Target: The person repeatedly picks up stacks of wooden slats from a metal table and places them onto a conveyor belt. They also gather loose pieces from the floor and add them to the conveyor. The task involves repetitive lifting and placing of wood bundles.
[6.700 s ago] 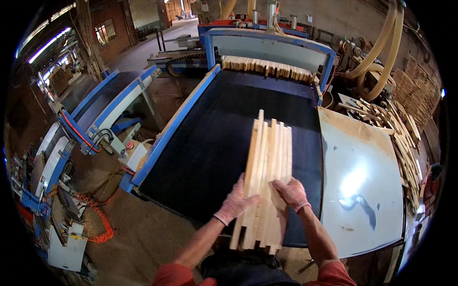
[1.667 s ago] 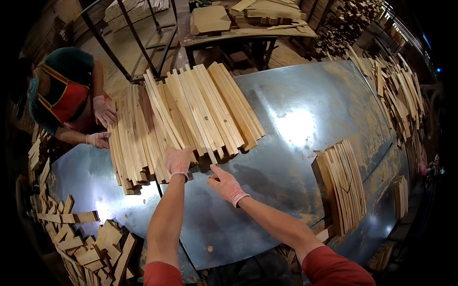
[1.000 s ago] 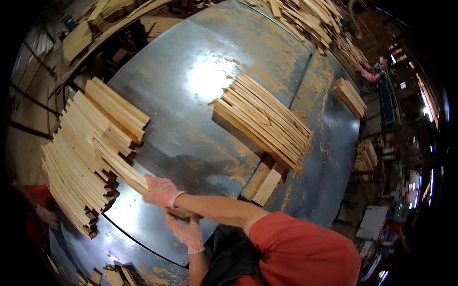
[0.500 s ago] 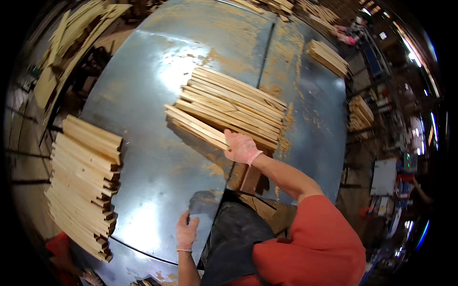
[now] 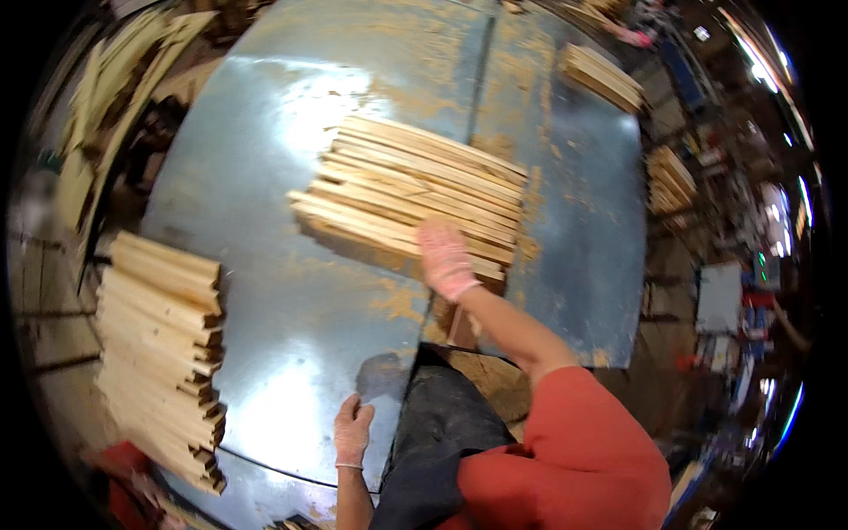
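A row of pale wooden strips (image 5: 424,172) lies side by side on the metal table (image 5: 265,291), ends slightly uneven. On its near side, my right hand (image 5: 447,261), in a pale pink glove, rests palm down with its slightly blurred fingers laid flat over the strips. The nearest strips (image 5: 353,223) now sit against the row, jutting out a little at their left end. Lower down, my left hand (image 5: 352,430), gloved alike, hovers over the table near its front edge. Its fingers are apart and hold nothing.
A larger stack of strips (image 5: 159,353) stands at the left. Another bundle (image 5: 602,78) lies at the far right, near a co-worker's pink-gloved hand (image 5: 634,37). Sawdust (image 5: 402,300) is scattered over the table. A person's red sleeve (image 5: 124,457) shows at lower left.
The near strips have moved in against the row, closing the gap. My right hand has shifted up from their end to lie over them. The left hand stays low and open; the view has shifted slightly.
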`<state>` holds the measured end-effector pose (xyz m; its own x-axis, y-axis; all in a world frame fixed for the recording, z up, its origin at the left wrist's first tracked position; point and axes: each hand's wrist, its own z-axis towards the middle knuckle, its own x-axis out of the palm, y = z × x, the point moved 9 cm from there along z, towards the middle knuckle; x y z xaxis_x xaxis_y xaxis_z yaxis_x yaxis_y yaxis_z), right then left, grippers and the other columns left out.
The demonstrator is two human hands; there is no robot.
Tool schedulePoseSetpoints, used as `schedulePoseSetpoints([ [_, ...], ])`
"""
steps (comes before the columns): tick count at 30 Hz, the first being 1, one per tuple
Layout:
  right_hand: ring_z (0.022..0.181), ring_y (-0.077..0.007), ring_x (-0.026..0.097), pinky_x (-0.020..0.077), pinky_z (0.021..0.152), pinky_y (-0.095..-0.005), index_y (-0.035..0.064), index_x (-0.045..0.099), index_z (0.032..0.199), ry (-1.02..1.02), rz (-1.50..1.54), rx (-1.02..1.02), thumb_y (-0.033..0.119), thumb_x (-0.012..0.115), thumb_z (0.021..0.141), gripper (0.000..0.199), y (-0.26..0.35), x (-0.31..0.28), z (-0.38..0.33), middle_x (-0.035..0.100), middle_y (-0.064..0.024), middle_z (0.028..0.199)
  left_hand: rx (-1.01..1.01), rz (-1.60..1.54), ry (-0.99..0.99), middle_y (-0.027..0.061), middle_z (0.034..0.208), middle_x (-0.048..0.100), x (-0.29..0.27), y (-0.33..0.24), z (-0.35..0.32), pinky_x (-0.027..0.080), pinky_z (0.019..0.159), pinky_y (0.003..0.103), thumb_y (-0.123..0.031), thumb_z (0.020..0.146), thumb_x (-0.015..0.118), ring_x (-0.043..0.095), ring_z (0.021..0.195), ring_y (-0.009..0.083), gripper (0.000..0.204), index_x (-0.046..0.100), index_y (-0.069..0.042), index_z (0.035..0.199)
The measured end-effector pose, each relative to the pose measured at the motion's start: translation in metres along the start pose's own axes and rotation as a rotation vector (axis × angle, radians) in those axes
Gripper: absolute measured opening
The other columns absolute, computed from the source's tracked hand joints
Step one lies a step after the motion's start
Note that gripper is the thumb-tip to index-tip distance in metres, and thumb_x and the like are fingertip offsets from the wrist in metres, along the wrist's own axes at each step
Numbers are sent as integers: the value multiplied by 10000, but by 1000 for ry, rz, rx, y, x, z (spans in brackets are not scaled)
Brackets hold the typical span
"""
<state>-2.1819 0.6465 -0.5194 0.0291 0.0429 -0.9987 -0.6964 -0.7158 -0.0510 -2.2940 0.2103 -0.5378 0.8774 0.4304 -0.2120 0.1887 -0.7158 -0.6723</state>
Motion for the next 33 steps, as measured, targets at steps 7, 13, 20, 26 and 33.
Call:
schedulePoseSetpoints([
  [7, 1605, -436, 317, 236, 1328, -567, 26, 427, 1635, 89, 71, 76, 297, 786, 907, 855, 24, -15, 9, 373, -236, 1723, -78, -233, -210, 164, 1312, 746, -56, 33, -8, 540, 1010, 317, -224, 971, 783, 700, 1107, 192, 614, 612, 80, 1477],
  [13, 1557, -426, 398, 333, 1284, -508, 4, 367, 1667, 149, 347, -224, 293, 774, 931, 888, 163, -32, 57, 406, -247, 1698, -119, -357, -678, 68, 1002, 678, -155, 77, -17, 519, 891, 327, -206, 985, 762, 613, 900, 194, 400, 677, 77, 1254],
  [20, 1493, -438, 481, 408, 1234, -487, 44, 408, 1661, 397, 613, -344, 509, 671, 1013, 840, 358, -3, 167, 510, -273, 1622, -198, -698, -1275, 165, 1370, 618, -272, 150, -22, 473, 1062, 361, -230, 963, 801, 596, 1198, 253, 795, 422, 115, 1571],
  [26, 1364, -454, 581, 452, 1170, -506, 20, 444, 1635, 284, 655, -338, 556, 616, 1045, 815, 478, 45, 258, 627, -290, 1462, -142, -812, -1494, 252, 1616, 480, -355, 157, -13, 408, 1196, 394, -261, 865, 900, 512, 1427, 343, 1060, 294, 89, 1661],
  [33, 1047, -394, 689, 527, 977, -445, -6, 558, 1509, 495, 1194, -68, 369, 654, 1050, 601, 536, 32, 256, 708, -269, 1203, -88, -847, -1414, 101, 1239, 690, -398, 173, -20, 552, 937, 326, -190, 856, 901, 662, 1058, 182, 737, 551, 46, 1460],
])
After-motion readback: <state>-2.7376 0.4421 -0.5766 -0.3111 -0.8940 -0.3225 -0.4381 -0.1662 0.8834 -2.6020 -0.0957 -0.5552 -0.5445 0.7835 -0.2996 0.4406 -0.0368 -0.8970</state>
